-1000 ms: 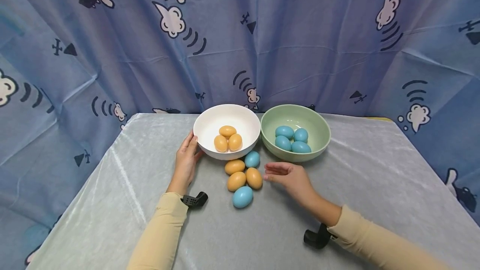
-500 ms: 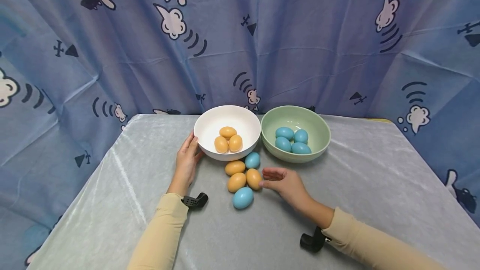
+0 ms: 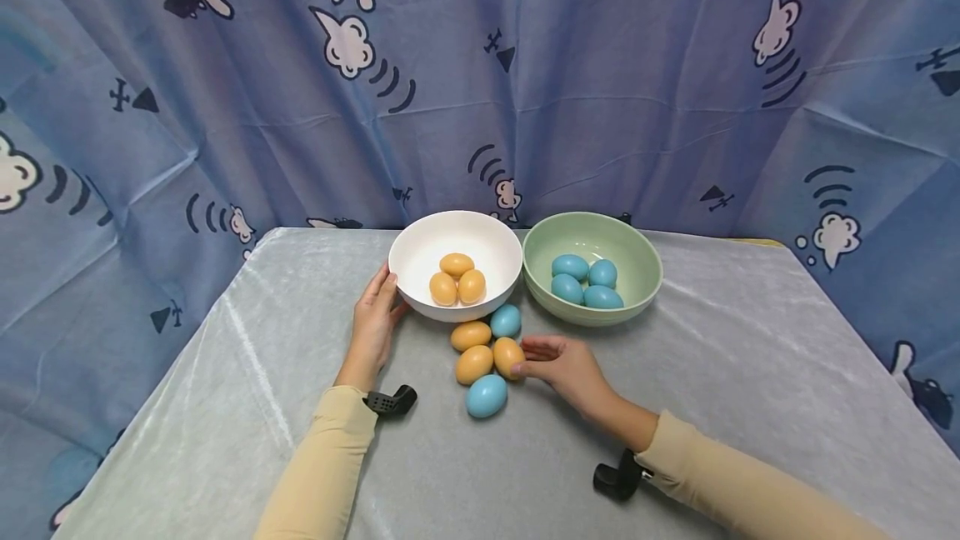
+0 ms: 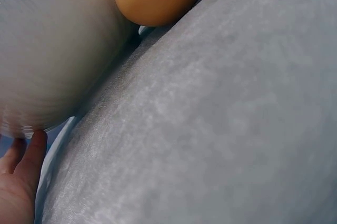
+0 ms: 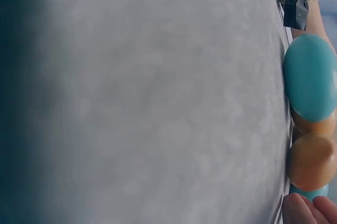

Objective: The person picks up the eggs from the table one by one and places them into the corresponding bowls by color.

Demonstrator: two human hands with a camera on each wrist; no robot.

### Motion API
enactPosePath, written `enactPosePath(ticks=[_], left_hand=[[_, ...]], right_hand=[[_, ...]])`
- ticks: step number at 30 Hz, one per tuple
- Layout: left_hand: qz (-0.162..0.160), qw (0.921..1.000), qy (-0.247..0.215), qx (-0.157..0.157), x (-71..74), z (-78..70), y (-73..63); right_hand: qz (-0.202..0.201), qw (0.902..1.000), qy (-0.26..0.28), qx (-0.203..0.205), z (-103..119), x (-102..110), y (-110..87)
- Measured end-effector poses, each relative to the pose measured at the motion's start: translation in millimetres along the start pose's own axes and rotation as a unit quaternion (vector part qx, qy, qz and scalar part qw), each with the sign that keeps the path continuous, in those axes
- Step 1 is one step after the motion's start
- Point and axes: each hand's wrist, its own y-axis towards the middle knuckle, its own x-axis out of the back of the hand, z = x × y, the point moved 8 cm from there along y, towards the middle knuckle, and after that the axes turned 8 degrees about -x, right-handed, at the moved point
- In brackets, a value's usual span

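A white bowl holds three orange eggs. My left hand rests against its left outer side with fairly straight fingers; in the left wrist view, fingertips touch the bowl's wall. Right of the white bowl stands a green bowl with several blue eggs. In front of the bowls lie three more orange eggs and two blue eggs. My right hand is at the right side of the rightmost orange egg, thumb overlapping its edge, fingers loosely bent.
A grey cloth covers the table. Behind it hangs a blue patterned curtain. The two bowls stand side by side near the table's back edge. A black wrist camera sits at my right sleeve, another wrist camera at my left.
My right hand has moved left and a little toward me, up to the rightmost loose orange egg. The left hand, the bowls and the eggs stay put.
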Motion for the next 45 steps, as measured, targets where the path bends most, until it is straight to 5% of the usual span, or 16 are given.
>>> enactPosePath(ticks=[45], left_hand=[[-0.005, 1.0000, 0.002, 0.007, 1.3, 2.5, 0.0]], right_hand=[[-0.021, 0.9992, -0.032, -0.011, 11, 3, -2.9]])
